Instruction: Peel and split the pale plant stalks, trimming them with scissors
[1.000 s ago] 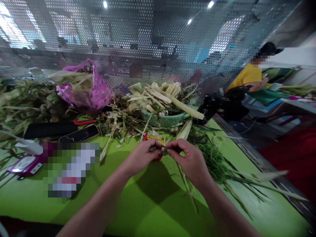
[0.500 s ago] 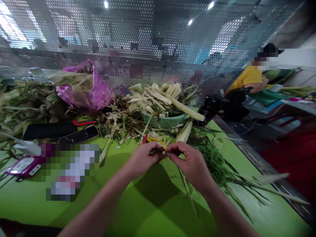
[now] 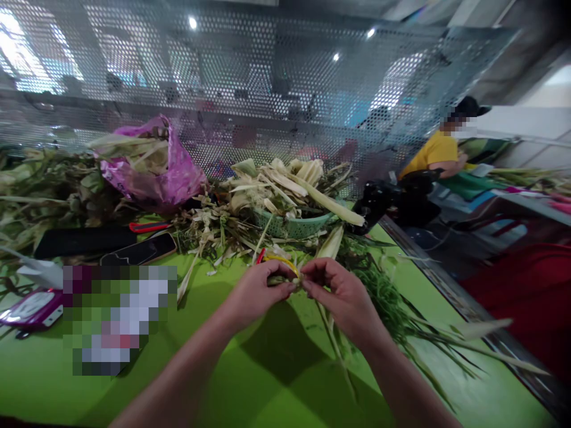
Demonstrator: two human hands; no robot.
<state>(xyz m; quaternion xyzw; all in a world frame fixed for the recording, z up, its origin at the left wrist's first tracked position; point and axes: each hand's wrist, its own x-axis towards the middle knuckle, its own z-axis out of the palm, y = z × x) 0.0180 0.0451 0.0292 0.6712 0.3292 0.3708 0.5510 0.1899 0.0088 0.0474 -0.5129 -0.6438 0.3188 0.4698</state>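
My left hand (image 3: pixel 263 291) is closed over the middle of the table, pinching a short greenish plant piece (image 3: pixel 279 280) between thumb and fingers. My right hand (image 3: pixel 341 291) meets it fingertip to fingertip, pinched at the pale end of that same piece. The fingers hide most of it. Just beyond the left fingers shows a curved yellow tool (image 3: pixel 282 260) with a red end; whether it is held or lies on the table I cannot tell. Long thin leaves (image 3: pixel 332 339) hang or lie below my right hand.
A green basket (image 3: pixel 294 226) heaped with dry husks (image 3: pixel 289 184) stands behind my hands, with a pink plastic bag (image 3: pixel 178 172) left of it. Green strands (image 3: pixel 386 297) lie to the right. A phone (image 3: pixel 139 249) and a red cutter (image 3: pixel 149 226) lie left. A person in yellow (image 3: pixel 435 154) works beyond.
The fingertips of both hands have shifted slightly on the plant piece, and its pale end looks less plain. The whole view has tilted up a little, so things sit lower.
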